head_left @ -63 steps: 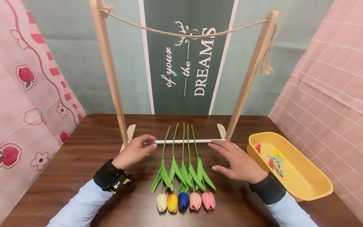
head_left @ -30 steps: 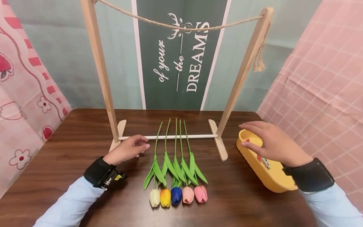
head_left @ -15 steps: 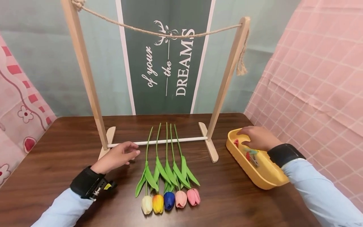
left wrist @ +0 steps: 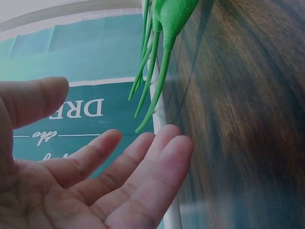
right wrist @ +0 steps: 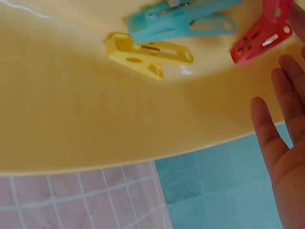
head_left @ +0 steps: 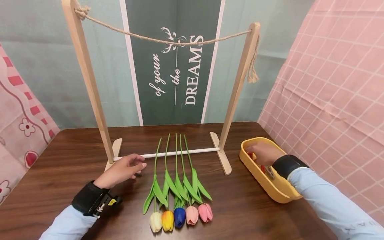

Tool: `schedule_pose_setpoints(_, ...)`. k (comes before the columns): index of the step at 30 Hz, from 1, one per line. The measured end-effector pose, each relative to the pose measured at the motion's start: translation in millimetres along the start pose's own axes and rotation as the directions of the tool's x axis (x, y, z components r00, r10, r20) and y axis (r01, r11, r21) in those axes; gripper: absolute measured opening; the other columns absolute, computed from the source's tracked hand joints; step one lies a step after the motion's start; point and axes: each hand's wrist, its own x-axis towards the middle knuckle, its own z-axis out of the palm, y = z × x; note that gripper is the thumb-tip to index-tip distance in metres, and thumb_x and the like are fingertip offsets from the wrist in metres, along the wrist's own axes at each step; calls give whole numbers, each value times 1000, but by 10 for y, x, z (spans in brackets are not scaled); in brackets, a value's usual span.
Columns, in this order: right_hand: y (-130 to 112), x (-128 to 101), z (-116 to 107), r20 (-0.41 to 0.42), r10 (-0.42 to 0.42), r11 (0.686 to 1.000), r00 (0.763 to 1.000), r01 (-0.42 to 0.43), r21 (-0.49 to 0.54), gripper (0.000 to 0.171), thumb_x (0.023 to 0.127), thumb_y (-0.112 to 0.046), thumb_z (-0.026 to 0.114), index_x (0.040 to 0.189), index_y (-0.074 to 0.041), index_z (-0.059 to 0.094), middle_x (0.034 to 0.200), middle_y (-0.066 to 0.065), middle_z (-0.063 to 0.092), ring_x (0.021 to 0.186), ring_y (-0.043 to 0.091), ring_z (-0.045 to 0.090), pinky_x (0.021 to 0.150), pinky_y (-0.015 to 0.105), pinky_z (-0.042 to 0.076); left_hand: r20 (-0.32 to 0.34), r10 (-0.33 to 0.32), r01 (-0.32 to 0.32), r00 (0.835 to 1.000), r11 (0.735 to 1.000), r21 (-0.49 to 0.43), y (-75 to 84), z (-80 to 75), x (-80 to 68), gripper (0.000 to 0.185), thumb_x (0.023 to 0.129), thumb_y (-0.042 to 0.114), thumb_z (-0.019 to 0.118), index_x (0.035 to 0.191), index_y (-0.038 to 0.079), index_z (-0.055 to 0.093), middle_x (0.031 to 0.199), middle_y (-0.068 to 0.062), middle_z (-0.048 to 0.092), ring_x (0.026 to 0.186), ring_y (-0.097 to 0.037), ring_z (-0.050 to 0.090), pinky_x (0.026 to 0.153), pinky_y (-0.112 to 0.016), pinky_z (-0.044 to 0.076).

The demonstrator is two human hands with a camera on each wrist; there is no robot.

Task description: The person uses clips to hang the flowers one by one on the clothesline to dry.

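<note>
My right hand reaches down into a yellow plastic tub. In the right wrist view its fingers are mostly straight, with fingertips right at a red clothespin. A teal clothespin and a yellow clothespin lie beside it. My left hand holds nothing; its fingers are relaxed by the left end of a white rod. Right of that hand lie several artificial tulips, white, orange-yellow, blue, peach and pink, their stems across the rod.
The rod joins two wooden posts on flat feet, with a sagging rope tied between their tops. A silver-grey clothespin also lies in the tub. Pink checked cloth hangs at the right of the brown table.
My right hand has moved from the rod's right end over to the tub and down into it. The left hand stays near the rod's left end. The view has shifted to the right.
</note>
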Motion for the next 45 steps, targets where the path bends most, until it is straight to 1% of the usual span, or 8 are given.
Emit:
schedule_pose_setpoints(2,-1,7,3,4,-22,1000,1000,22,16,38,58,11,72,81,-18,63,72,-7,54,64,13,48,64,34,48,2,6,-6,1000,1000,-4,-6,-3,6,44,100,20,57,128,-12,47,110,-23,60,92,-28,63,71,-41,56)
schedule_pose_setpoints(6,-9,24,28,19,-4,999,1000,3,40,38,61,12,69,78,-21,58,69,-10,45,63,12,44,60,31,44,5,-3,3,1000,1000,-8,-16,-5,24,44,100,21,57,127,-13,47,108,-21,61,91,-28,63,71,-41,56)
schedule_pose_setpoints(10,-4,31,72,45,43,998,998,-46,52,36,65,12,70,82,-19,61,71,-10,46,63,14,46,62,34,46,7,-19,19,1000,1000,-10,-25,4,29,44,100,20,57,127,-13,47,108,-21,62,89,-28,63,70,-41,56)
schedule_pose_setpoints(16,30,46,116,46,38,997,998,-41,67,35,65,12,70,82,-18,62,71,-9,47,63,14,46,62,34,46,6,-25,25,1000,1000,-8,-52,12,30,44,100,20,56,127,-13,47,107,-20,62,89,-27,63,69,-40,56)
schedule_pose_setpoints(23,3,29,90,61,64,995,996,-68,68,37,66,12,74,94,-12,67,82,-4,59,72,18,55,75,43,53,16,-22,23,1000,999,-22,-39,24,27,43,100,19,56,128,-13,47,107,-19,63,90,-27,61,70,-40,56)
schedule_pose_setpoints(28,24,44,122,45,58,996,997,-61,69,35,70,8,77,100,-8,68,90,0,63,81,24,61,83,48,52,21,-17,17,1000,1000,-24,-56,19,34,43,100,19,55,128,-13,46,110,-21,62,91,-28,61,70,-40,56)
schedule_pose_setpoints(35,60,101,121,22,-1,997,1000,-1,74,31,69,10,75,83,-15,63,71,-8,49,66,15,49,64,34,48,17,-22,22,1000,999,-33,-60,19,19,42,100,18,56,128,-13,47,111,-23,62,91,-28,61,70,-40,56)
schedule_pose_setpoints(45,65,81,101,-5,-20,1000,1000,20,0,27,74,4,73,74,-19,60,63,-11,45,57,11,44,56,30,44,10,-56,56,998,998,-7,5,2,5,44,99,22,58,128,-11,49,114,-22,62,96,-30,63,73,-38,57)
